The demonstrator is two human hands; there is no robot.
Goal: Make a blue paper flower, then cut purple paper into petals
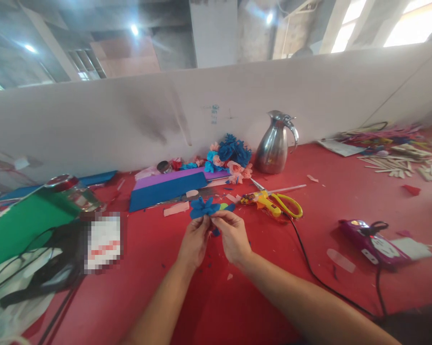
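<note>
A blue paper flower point(203, 207) is held up over the red table between my two hands. My left hand point(197, 237) pinches it from below, fingers closed at its base. My right hand point(233, 235) is closed at the flower's right side, thumb and fingertips pressed together on its edge. Just beyond the right fingertips shows a small yellow-green piece point(223, 206) beside more blue paper; whether it is part of the flower I cannot tell. Finished-looking blue and pink paper flowers point(233, 152) lie heaped against the white partition.
Right of my hands lie a yellow glue gun point(269, 203) and yellow-handled scissors point(292, 206). Behind stands a steel jug point(273, 146). A purple power strip point(376, 242) with black cords is at right, wooden sticks point(391, 165) beyond. Blue paper sheets point(169, 190) and a jar point(75, 191) are left.
</note>
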